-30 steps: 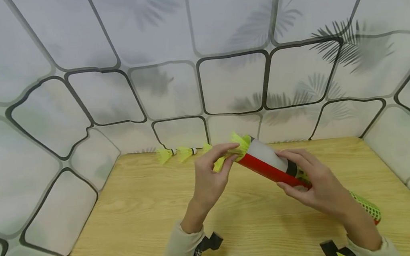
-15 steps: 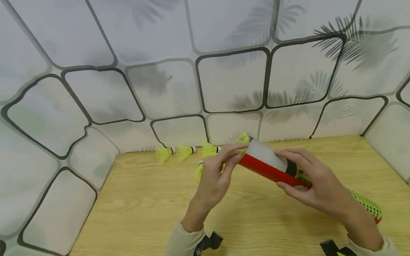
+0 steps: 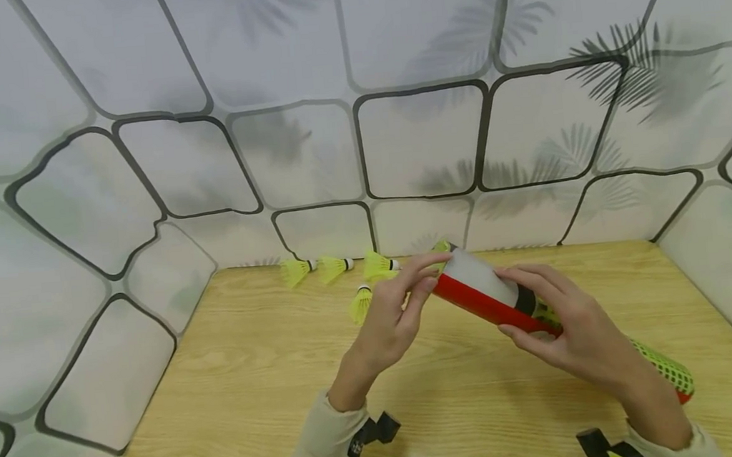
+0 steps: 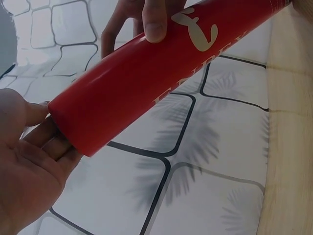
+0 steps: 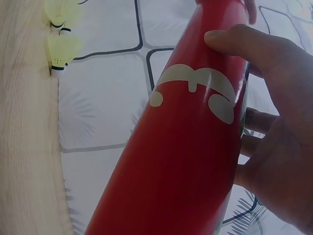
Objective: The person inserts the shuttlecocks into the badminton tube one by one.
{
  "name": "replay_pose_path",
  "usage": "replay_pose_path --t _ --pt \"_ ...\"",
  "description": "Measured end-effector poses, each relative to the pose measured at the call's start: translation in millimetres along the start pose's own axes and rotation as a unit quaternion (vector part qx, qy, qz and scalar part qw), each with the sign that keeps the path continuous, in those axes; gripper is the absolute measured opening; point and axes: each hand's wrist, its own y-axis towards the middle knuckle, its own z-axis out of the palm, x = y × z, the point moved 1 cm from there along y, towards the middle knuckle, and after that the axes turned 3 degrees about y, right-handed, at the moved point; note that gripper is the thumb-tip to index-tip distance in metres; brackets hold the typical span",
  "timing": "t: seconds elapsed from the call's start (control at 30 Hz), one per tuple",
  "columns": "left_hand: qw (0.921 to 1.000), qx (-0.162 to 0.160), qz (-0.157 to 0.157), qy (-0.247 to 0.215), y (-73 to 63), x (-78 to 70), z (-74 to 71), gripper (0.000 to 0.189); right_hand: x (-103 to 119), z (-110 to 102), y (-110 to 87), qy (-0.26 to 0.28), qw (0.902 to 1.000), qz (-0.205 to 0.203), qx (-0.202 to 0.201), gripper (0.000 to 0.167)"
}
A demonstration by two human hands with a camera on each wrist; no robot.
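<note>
My right hand (image 3: 570, 327) grips a red and white shuttlecock tube (image 3: 481, 291), tilted with its mouth up and to the left. In the right wrist view the thumb lies on the red wall and the fingers curl behind it. My left hand (image 3: 388, 313) is at the mouth. In the left wrist view its fingers (image 4: 54, 142) reach inside the opening, with the thumb against the rim. A bit of yellow-green shuttlecock (image 3: 440, 248) shows beside the left fingertips; the rest is hidden in the tube.
Several yellow shuttlecocks (image 3: 335, 267) lie along the back of the wooden table (image 3: 242, 382), with another shuttlecock (image 3: 362, 304) nearer the left hand. A green dotted cylinder end (image 3: 667, 370) shows beyond the right forearm. Patterned cloth (image 3: 424, 145) stands behind and at both sides.
The shuttlecock in the left hand has gone from flaring out at the tube's mouth to mostly inside. The left hand has moved slightly right; the right hand's grip looks the same.
</note>
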Motion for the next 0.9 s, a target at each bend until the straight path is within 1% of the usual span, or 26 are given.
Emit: replay_pose_path --t 0.1,0.17,0.23,0.3,0.37,0.43,0.53,0.63,0.73,0.77,0.83,0.9 --pt "0.9999 -0.014 -0.004 -0.005 -1.3 1.1 -5.1 0.033 -1.1 -0.9 0.1 -0.002 1.0 0.001 0.003 0.089" --pt "0.9993 -0.034 -0.005 -0.01 -2.0 3.2 -12.0 0.032 -2.4 -2.2 -0.2 -0.004 1.0 0.004 0.001 0.09" --pt "0.9982 -0.055 -0.013 -0.017 -3.4 6.3 -20.5 0.03 -4.1 -3.7 -0.7 -0.009 0.9999 0.008 -0.002 0.09" --pt "0.9971 -0.069 -0.025 -0.023 -5.1 11.0 -29.2 0.029 -5.6 -5.4 -1.1 -0.011 0.9999 0.011 -0.006 0.09" --pt "0.9952 -0.081 -0.051 -0.02 -8.7 17.4 -37.8 0.028 -7.0 -6.7 -1.4 -0.016 0.9998 0.012 -0.009 0.09" --pt "0.9927 -0.087 -0.083 -0.01 -14.2 25.9 -45.1 0.026 -8.1 -8.5 -1.6 -0.018 0.9996 0.012 -0.016 0.091" --pt "0.9864 -0.09 -0.135 0.029 -24.4 37.8 -53.2 0.023 -9.5 -11.3 -1.5 -0.018 0.9995 0.01 -0.025 0.092" --pt "0.9781 -0.076 -0.172 0.089 -37.1 47.4 -56.9 0.022 -11.0 -13.9 -1.2 -0.012 0.9994 0.009 -0.031 0.092" --pt "0.9685 -0.057 -0.206 0.129 -50.4 54.4 -57.0 0.023 -13.5 -16.8 -2.4 -0.011 0.9994 0.015 -0.028 0.09" --pt "0.965 -0.048 -0.22 0.135 -54.8 56.5 -56.2 0.024 -14.5 -18.2 -3.1 -0.012 0.9994 0.019 -0.028 0.09" --pt "0.9582 -0.033 -0.251 0.133 -62.8 60.8 -54.2 0.027 -16.4 -21.0 -4.5 -0.014 0.9992 0.026 -0.026 0.089" --pt "0.9495 -0.015 -0.284 0.134 -69.7 65.9 -51.4 0.031 -17.9 -23.9 -5.4 -0.015 0.9991 0.031 -0.025 0.089"
